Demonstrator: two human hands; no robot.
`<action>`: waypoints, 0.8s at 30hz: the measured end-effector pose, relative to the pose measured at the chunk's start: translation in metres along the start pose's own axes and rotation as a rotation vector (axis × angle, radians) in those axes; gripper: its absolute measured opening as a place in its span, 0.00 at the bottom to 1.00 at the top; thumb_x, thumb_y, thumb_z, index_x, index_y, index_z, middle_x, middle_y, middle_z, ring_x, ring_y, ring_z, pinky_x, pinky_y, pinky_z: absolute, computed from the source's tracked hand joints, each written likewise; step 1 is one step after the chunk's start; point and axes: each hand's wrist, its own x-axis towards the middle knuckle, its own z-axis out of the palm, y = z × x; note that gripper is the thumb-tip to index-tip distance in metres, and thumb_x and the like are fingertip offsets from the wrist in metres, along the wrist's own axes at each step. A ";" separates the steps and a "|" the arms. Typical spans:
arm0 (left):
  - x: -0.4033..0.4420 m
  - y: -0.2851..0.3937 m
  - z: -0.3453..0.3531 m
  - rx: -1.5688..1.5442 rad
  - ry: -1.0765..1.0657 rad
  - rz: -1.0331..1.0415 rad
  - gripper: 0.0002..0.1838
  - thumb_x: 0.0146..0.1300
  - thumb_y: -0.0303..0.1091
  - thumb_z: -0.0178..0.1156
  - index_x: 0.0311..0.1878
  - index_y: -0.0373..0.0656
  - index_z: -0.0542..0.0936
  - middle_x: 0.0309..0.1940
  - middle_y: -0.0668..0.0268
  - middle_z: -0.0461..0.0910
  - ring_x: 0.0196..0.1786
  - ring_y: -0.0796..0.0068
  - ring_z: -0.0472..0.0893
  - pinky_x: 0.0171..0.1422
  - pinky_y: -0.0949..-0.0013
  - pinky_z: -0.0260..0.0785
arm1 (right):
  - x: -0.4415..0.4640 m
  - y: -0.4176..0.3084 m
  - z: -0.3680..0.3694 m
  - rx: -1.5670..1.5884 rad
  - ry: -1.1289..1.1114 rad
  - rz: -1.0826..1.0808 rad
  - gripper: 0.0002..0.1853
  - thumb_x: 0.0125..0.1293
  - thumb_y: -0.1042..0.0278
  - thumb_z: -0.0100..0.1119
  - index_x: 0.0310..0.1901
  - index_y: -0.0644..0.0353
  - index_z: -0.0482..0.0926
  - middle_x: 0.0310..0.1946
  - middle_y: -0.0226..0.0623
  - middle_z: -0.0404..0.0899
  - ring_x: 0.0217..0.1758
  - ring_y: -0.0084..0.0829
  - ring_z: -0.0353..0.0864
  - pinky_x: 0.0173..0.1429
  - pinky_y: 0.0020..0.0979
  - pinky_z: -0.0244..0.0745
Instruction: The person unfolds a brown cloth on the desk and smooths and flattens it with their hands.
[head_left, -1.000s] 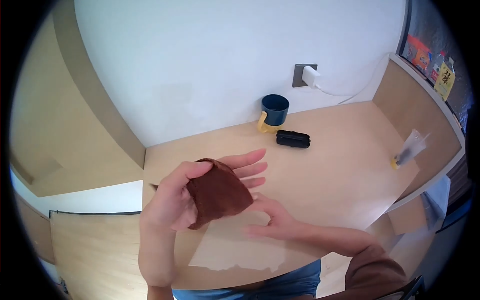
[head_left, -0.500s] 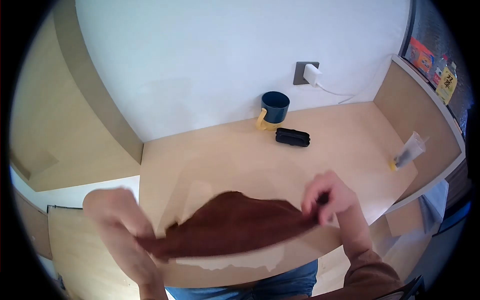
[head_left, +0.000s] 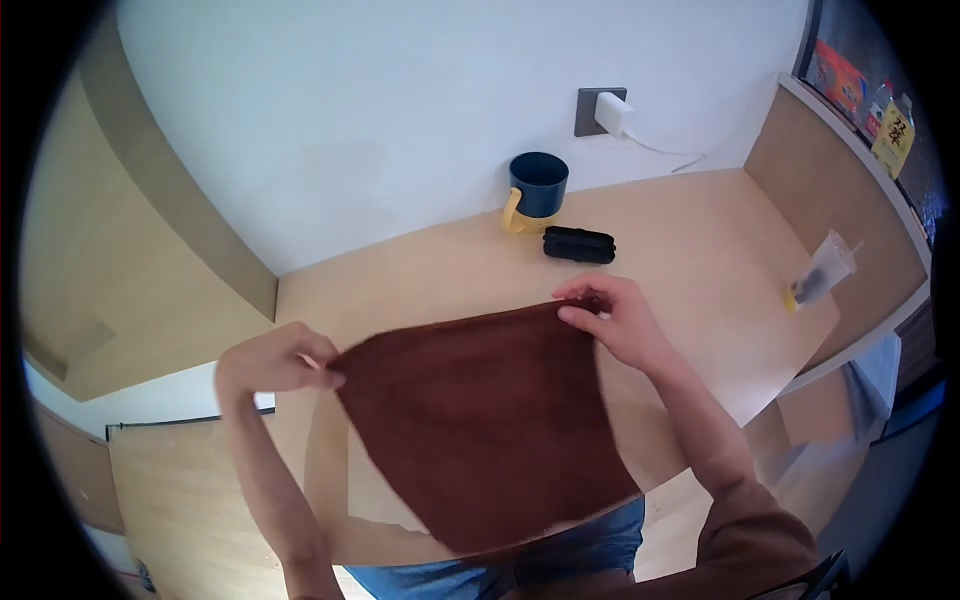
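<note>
A dark brown cloth point(head_left: 485, 425) hangs spread out between my two hands, its upper edge stretched nearly straight. My left hand point(head_left: 285, 362) pinches the upper left corner. At the upper right corner, my right hand point(head_left: 608, 315) grips the cloth between thumb and fingers. The lower edge falls near the front of the wooden desk point(head_left: 420, 275), partly over my jeans. Beyond my right hand, a black oblong case point(head_left: 579, 245) lies on the desk. Behind it stands a dark blue mug point(head_left: 538, 188) with a yellow handle and yellow base.
A clear plastic cup point(head_left: 827, 268) with a straw leans near the right side panel point(head_left: 850, 180). A white charger point(head_left: 613, 113) with a cable is plugged into the wall socket. Packets and a bottle point(head_left: 893, 138) show past the panel. A wooden panel point(head_left: 150, 230) rises at left.
Both hands have moved up and away from my body. The cloth, bunched and blurred before, now hangs open as a broad, flat sheet.
</note>
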 end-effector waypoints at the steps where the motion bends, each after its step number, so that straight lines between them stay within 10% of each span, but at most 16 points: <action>1: 0.019 -0.022 0.012 -0.004 0.108 -0.036 0.10 0.70 0.35 0.71 0.42 0.36 0.90 0.41 0.57 0.90 0.45 0.66 0.90 0.51 0.62 0.80 | 0.006 0.016 0.005 -0.159 0.071 -0.033 0.13 0.74 0.76 0.71 0.58 0.62 0.86 0.47 0.34 0.89 0.49 0.30 0.89 0.59 0.32 0.83; 5: 0.060 -0.043 0.044 0.008 0.596 -0.305 0.12 0.71 0.38 0.66 0.45 0.38 0.86 0.34 0.57 0.88 0.41 0.61 0.88 0.49 0.56 0.79 | 0.015 0.037 0.024 -0.406 0.145 -0.271 0.15 0.75 0.68 0.70 0.60 0.59 0.87 0.56 0.44 0.88 0.63 0.49 0.85 0.69 0.45 0.80; 10: 0.077 -0.048 0.058 0.034 0.660 -0.316 0.11 0.74 0.38 0.62 0.46 0.40 0.80 0.37 0.55 0.87 0.40 0.54 0.86 0.49 0.51 0.79 | -0.024 0.015 0.083 -0.498 -0.131 -0.554 0.24 0.80 0.54 0.67 0.70 0.55 0.82 0.73 0.45 0.79 0.77 0.51 0.77 0.79 0.51 0.74; 13: 0.113 -0.076 0.099 0.229 1.010 -0.281 0.11 0.78 0.39 0.60 0.45 0.39 0.78 0.39 0.53 0.85 0.41 0.50 0.85 0.48 0.48 0.77 | -0.054 0.021 0.117 -0.739 -0.512 -0.690 0.38 0.86 0.33 0.46 0.87 0.45 0.64 0.88 0.42 0.60 0.92 0.50 0.55 0.93 0.61 0.43; 17: 0.102 -0.059 0.118 0.211 1.262 -0.094 0.12 0.83 0.35 0.54 0.43 0.37 0.78 0.39 0.52 0.81 0.45 0.44 0.81 0.50 0.43 0.72 | -0.023 0.030 0.102 -0.826 -0.542 -0.662 0.38 0.87 0.31 0.38 0.89 0.42 0.60 0.90 0.39 0.58 0.93 0.41 0.54 0.95 0.58 0.38; 24: 0.071 -0.018 0.142 0.065 1.196 0.024 0.16 0.84 0.33 0.52 0.37 0.36 0.80 0.37 0.52 0.79 0.44 0.47 0.79 0.49 0.49 0.71 | -0.006 0.041 0.077 -0.969 -0.302 -0.548 0.34 0.84 0.40 0.52 0.84 0.45 0.70 0.88 0.48 0.60 0.91 0.57 0.55 0.89 0.71 0.44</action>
